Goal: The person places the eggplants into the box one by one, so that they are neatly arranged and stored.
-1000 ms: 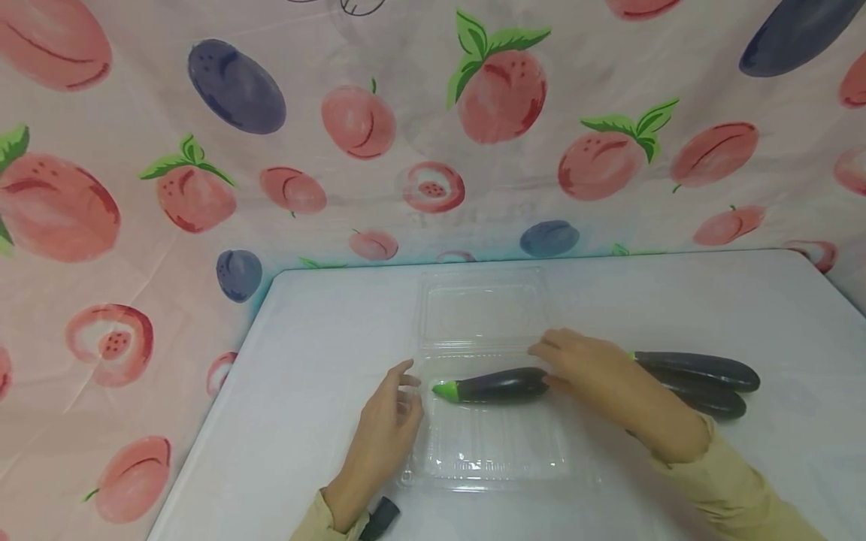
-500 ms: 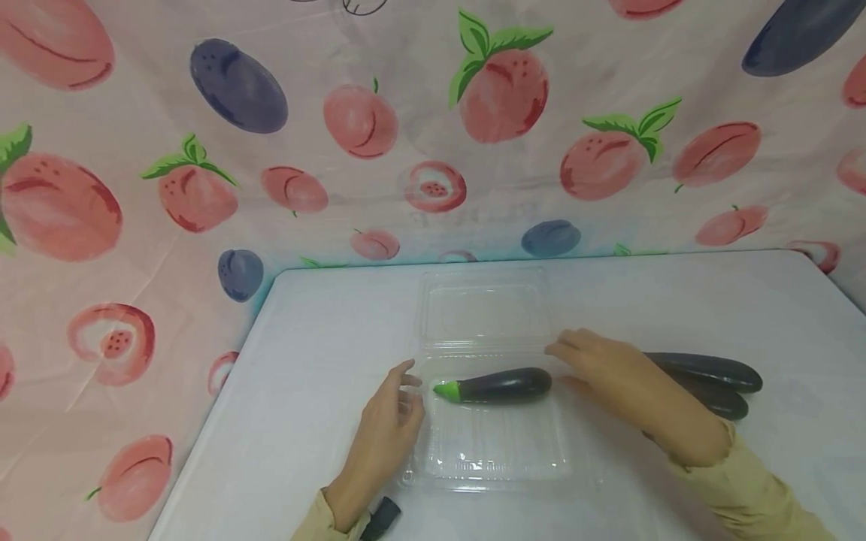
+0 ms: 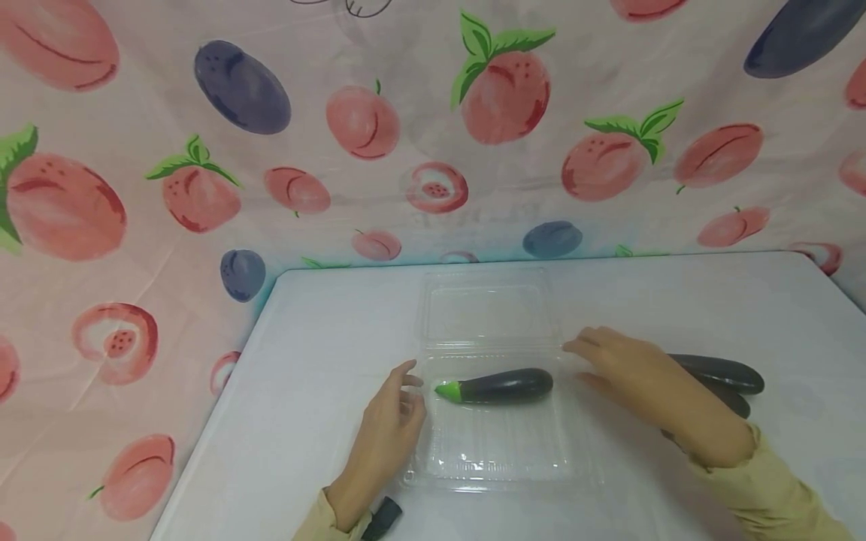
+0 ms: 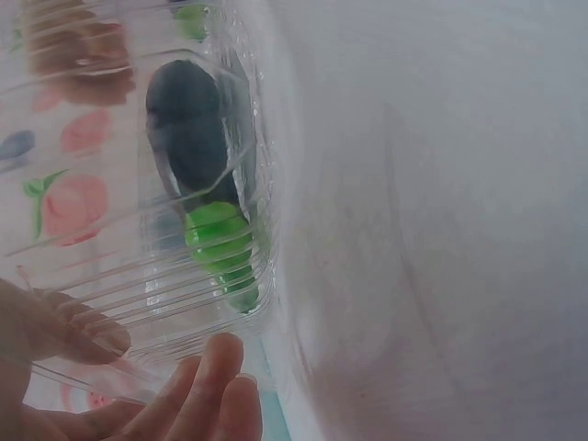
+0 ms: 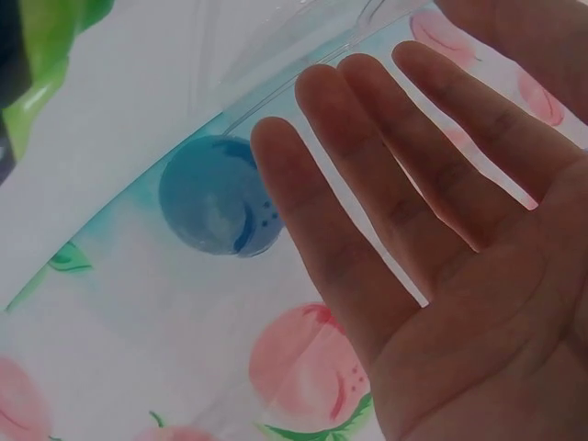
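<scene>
An eggplant (image 3: 507,385) with a green cap lies crosswise in the base of an open clear plastic clamshell container (image 3: 497,454). Its lid (image 3: 487,309) is laid back, flat on the table. At the container's left edge is my left hand (image 3: 389,417), fingers loosely bent and apart from the eggplant. In the left wrist view, thumb and fingers (image 4: 207,395) are by the ribbed plastic wall; whether they press it is unclear. My right hand (image 3: 629,368) hovers just right of the container, holding nothing, its fingers (image 5: 344,165) extended. Behind the right forearm lie two more eggplants (image 3: 720,372), partly hidden.
A white table (image 3: 325,323) carries everything. A fruit-print cloth (image 3: 406,90) hangs behind and to the left of it. By the left sleeve sits a small black object (image 3: 382,518). An eggplant's green cap (image 5: 46,64) shows at the right wrist view's upper left.
My right hand has let go of the eggplant in the container and moved away to the right, covering more of the two eggplants there. The left hand stays in place.
</scene>
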The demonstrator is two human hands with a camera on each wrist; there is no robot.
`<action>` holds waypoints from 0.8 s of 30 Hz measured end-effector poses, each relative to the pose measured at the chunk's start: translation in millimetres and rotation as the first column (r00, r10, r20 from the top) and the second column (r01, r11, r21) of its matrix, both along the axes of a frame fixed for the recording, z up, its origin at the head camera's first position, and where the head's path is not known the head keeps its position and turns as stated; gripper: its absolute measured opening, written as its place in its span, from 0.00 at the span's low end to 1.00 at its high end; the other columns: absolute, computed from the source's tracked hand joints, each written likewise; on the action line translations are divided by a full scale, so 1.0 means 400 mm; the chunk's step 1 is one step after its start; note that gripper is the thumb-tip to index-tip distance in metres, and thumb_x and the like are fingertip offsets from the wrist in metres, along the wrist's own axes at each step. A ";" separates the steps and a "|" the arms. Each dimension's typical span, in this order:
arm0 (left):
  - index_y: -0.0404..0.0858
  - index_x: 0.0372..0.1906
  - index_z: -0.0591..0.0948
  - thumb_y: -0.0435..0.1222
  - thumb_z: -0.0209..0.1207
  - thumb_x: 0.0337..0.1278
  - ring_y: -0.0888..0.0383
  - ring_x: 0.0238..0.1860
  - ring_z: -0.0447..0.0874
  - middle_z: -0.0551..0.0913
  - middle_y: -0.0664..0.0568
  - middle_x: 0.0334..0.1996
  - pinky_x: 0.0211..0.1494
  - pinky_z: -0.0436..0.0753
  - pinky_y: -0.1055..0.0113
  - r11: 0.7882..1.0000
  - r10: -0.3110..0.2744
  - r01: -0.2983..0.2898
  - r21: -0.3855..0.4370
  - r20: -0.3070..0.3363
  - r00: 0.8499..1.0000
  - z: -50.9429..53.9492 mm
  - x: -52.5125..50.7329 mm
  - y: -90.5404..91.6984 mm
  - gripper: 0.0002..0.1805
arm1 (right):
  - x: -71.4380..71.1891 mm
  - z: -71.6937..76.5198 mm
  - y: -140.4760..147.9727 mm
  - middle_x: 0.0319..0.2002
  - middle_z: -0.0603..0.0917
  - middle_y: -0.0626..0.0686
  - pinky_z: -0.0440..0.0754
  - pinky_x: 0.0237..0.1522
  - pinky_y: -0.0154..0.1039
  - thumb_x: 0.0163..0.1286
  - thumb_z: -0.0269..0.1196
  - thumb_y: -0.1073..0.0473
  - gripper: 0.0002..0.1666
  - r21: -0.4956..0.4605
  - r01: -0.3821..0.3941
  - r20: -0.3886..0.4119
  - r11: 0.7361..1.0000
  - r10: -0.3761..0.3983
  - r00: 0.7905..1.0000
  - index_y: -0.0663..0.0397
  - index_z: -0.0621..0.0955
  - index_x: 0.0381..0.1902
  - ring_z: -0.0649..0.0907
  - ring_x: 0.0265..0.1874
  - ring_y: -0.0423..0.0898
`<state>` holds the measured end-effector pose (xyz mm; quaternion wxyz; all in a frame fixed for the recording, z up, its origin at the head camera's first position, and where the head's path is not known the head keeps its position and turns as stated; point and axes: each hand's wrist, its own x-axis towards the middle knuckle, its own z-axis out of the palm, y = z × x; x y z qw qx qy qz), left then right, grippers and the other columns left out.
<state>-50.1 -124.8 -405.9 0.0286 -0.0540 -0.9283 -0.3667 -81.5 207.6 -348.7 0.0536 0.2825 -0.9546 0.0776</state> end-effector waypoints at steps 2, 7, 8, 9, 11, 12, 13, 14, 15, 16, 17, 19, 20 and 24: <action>0.40 0.70 0.67 0.35 0.53 0.68 0.61 0.45 0.82 0.82 0.52 0.53 0.48 0.84 0.62 1.000 -0.001 0.001 0.004 0.000 1.000 0.001 0.001 0.000 0.27 | -0.002 -0.004 0.008 0.48 0.85 0.56 0.84 0.49 0.53 0.59 0.73 0.60 0.23 -0.002 -0.005 -0.013 1.000 0.005 1.000 0.56 0.82 0.53 0.84 0.49 0.55; 0.40 0.70 0.67 0.35 0.53 0.68 0.61 0.45 0.82 0.82 0.53 0.53 0.48 0.84 0.63 1.000 -0.003 0.003 0.006 -0.002 1.000 0.001 0.001 0.001 0.27 | -0.006 -0.011 0.028 0.49 0.84 0.57 0.84 0.49 0.54 0.59 0.73 0.60 0.23 -0.003 0.005 -0.002 1.000 -0.005 1.000 0.56 0.82 0.53 0.84 0.49 0.56; 0.40 0.70 0.67 0.35 0.53 0.68 0.61 0.45 0.82 0.82 0.53 0.53 0.48 0.84 0.63 1.000 -0.004 0.004 0.006 -0.002 1.000 0.001 0.001 0.001 0.27 | -0.006 -0.011 0.030 0.49 0.84 0.57 0.83 0.49 0.54 0.59 0.73 0.60 0.23 -0.001 0.011 0.004 1.000 -0.011 1.000 0.56 0.82 0.53 0.84 0.50 0.56; 0.40 0.70 0.67 0.35 0.53 0.68 0.61 0.45 0.82 0.82 0.53 0.53 0.49 0.84 0.63 1.000 -0.003 0.003 0.007 0.000 1.000 0.001 0.001 0.001 0.27 | -0.006 -0.011 0.032 0.50 0.84 0.58 0.83 0.50 0.55 0.59 0.73 0.60 0.23 0.003 0.020 0.016 1.000 -0.020 1.000 0.56 0.82 0.53 0.84 0.50 0.57; 0.41 0.70 0.67 0.35 0.53 0.68 0.62 0.45 0.82 0.82 0.53 0.53 0.49 0.84 0.63 1.000 -0.002 0.002 0.009 0.001 1.000 0.001 0.000 0.001 0.27 | -0.006 -0.010 0.036 0.50 0.84 0.58 0.82 0.51 0.56 0.59 0.73 0.61 0.23 0.008 0.031 0.029 0.999 -0.032 0.999 0.56 0.82 0.53 0.83 0.51 0.58; 0.41 0.70 0.67 0.35 0.53 0.68 0.62 0.45 0.82 0.82 0.53 0.53 0.48 0.84 0.63 1.000 -0.001 0.001 0.010 0.001 1.000 0.000 0.000 0.001 0.27 | -0.006 -0.011 0.038 0.50 0.84 0.59 0.82 0.51 0.56 0.59 0.72 0.61 0.23 0.011 0.036 0.033 0.999 -0.037 0.999 0.56 0.82 0.53 0.83 0.52 0.58; 0.41 0.70 0.67 0.35 0.53 0.68 0.62 0.45 0.82 0.82 0.53 0.53 0.48 0.84 0.63 1.000 0.000 0.000 0.011 0.001 1.000 0.000 0.000 0.001 0.27 | -0.006 -0.011 0.041 0.50 0.84 0.59 0.82 0.52 0.56 0.60 0.72 0.61 0.22 0.013 0.041 0.037 0.999 -0.041 0.998 0.56 0.83 0.53 0.83 0.52 0.58; 0.41 0.70 0.67 0.35 0.53 0.68 0.62 0.45 0.82 0.82 0.53 0.53 0.48 0.84 0.64 1.000 0.000 0.000 0.011 0.001 1.000 0.000 0.000 0.001 0.27 | -0.006 -0.012 0.043 0.51 0.84 0.59 0.82 0.52 0.56 0.60 0.72 0.61 0.22 0.017 0.046 0.044 0.999 -0.047 0.998 0.56 0.83 0.53 0.83 0.52 0.58; 0.41 0.70 0.67 0.35 0.53 0.68 0.62 0.45 0.82 0.82 0.53 0.53 0.48 0.84 0.64 1.000 0.001 -0.001 0.010 0.000 1.000 0.000 0.000 0.000 0.27 | -0.007 -0.013 0.045 0.51 0.84 0.59 0.82 0.52 0.57 0.60 0.72 0.60 0.22 0.019 0.050 0.050 0.999 -0.051 0.997 0.57 0.83 0.53 0.83 0.52 0.58; 0.41 0.70 0.67 0.35 0.54 0.68 0.62 0.44 0.82 0.82 0.53 0.53 0.48 0.84 0.64 1.000 0.001 -0.001 0.009 -0.001 1.000 -0.001 0.000 0.000 0.27 | -0.007 -0.013 0.047 0.51 0.84 0.59 0.82 0.52 0.57 0.60 0.72 0.60 0.22 0.021 0.052 0.054 0.998 -0.053 0.997 0.57 0.83 0.53 0.83 0.52 0.58; 0.41 0.70 0.67 0.35 0.54 0.68 0.62 0.44 0.82 0.82 0.53 0.52 0.48 0.84 0.64 1.000 0.001 -0.001 0.008 -0.002 1.000 -0.001 0.000 0.000 0.27 | -0.007 -0.015 0.049 0.51 0.84 0.59 0.82 0.52 0.57 0.60 0.72 0.60 0.22 0.022 0.054 0.057 0.998 -0.056 0.997 0.57 0.83 0.53 0.83 0.52 0.58; 0.41 0.70 0.67 0.36 0.54 0.68 0.62 0.44 0.82 0.82 0.53 0.53 0.48 0.84 0.64 1.000 0.002 -0.002 0.004 -0.002 1.000 -0.002 0.000 0.000 0.27 | -0.008 -0.018 0.055 0.51 0.84 0.59 0.82 0.52 0.57 0.61 0.71 0.61 0.22 0.021 0.055 0.062 0.998 -0.057 0.996 0.56 0.83 0.53 0.83 0.52 0.58; 0.41 0.70 0.67 0.36 0.54 0.68 0.62 0.44 0.82 0.82 0.53 0.53 0.47 0.84 0.64 1.000 0.002 -0.002 0.002 -0.003 1.000 -0.002 0.000 0.000 0.27 | -0.008 -0.020 0.059 0.50 0.84 0.59 0.82 0.52 0.57 0.61 0.71 0.62 0.22 0.019 0.053 0.061 0.998 -0.054 0.997 0.57 0.83 0.53 0.83 0.52 0.58; 0.41 0.70 0.67 0.36 0.54 0.68 0.62 0.44 0.82 0.82 0.53 0.53 0.47 0.84 0.64 1.000 0.004 -0.004 -0.004 -0.005 1.000 -0.002 -0.001 0.000 0.27 | -0.010 -0.031 0.073 0.51 0.84 0.60 0.81 0.52 0.58 0.61 0.71 0.63 0.22 0.014 0.060 0.069 0.998 -0.061 0.996 0.58 0.82 0.53 0.83 0.52 0.59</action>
